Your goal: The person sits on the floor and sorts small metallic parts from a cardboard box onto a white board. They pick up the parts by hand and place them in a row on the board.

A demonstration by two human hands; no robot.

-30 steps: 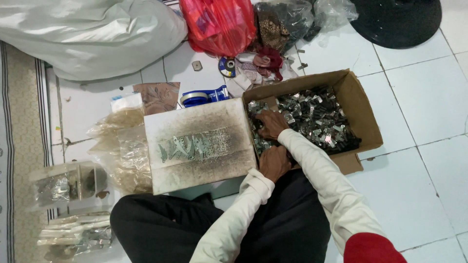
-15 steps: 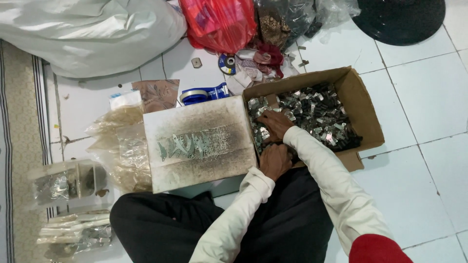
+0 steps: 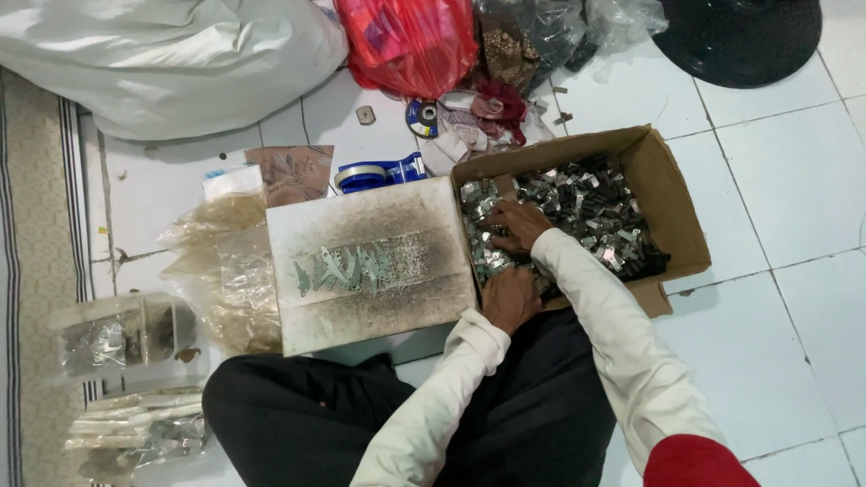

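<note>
**Inspector:** Metal pieces [image 3: 577, 212], small, grey and shiny, fill the open cardboard box [image 3: 672, 203] on the white tiled floor [image 3: 776, 198]. Where do the hands stand?

**Operator:** From my remote view, the right hand [image 3: 514, 225] lies palm-down in the box on the pile at its left end. Its fingers [image 3: 494, 236] are curled into the pieces; I cannot tell whether they grip any. The left hand [image 3: 510, 298] sits at the near-left corner of the box, touching the pieces at the box wall. Its fingers are bent under and hidden, so I cannot tell their state.

**Inspector:** Immediate surroundings?

**Operator:** I see a flat, soot-stained white board [image 3: 370, 261] just left of the box, touching its edge, with a row of thin metal blades [image 3: 343, 269] laid on it. Clear plastic bags [image 3: 221, 271] lie beside the board on the left. A blue tape dispenser [image 3: 379, 171] lies behind the board.

**Inspector:** Farther out?

**Operator:** I note a red plastic bag [image 3: 410, 41] and a large white sack [image 3: 162, 59] at the top, a black round object [image 3: 740, 36] at top right, and a clear plastic container [image 3: 117, 334] at far left. The person sits cross-legged in dark trousers [image 3: 298, 415] with cream sleeves [image 3: 622, 352].
</note>
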